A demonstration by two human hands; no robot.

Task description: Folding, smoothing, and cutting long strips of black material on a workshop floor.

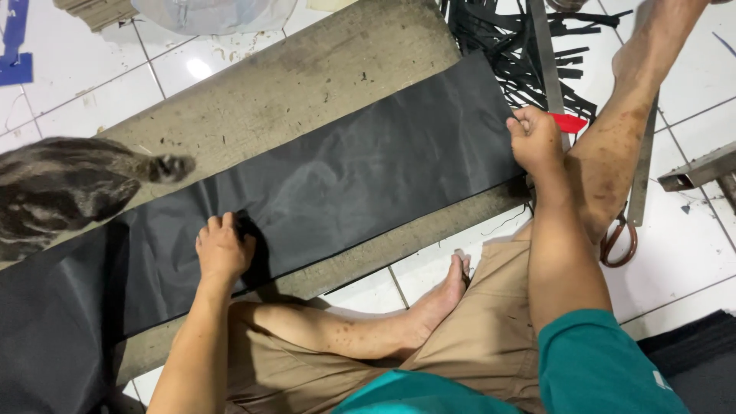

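clear plastic bag point(211, 14) at top edge, blue floor marking point(15, 46) top left

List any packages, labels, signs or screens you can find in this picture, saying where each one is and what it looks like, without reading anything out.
Plastic bag: top edge, left of centre, on the tiled floor; pale, translucent, crumpled, contents not clear.
Blue marking: top left corner on a white tile; flat, angular, solid blue, cut off by the frame.
Small white tag: on the teal sleeve, lower right; tiny pale patch, too small to make out.
No screens in view.
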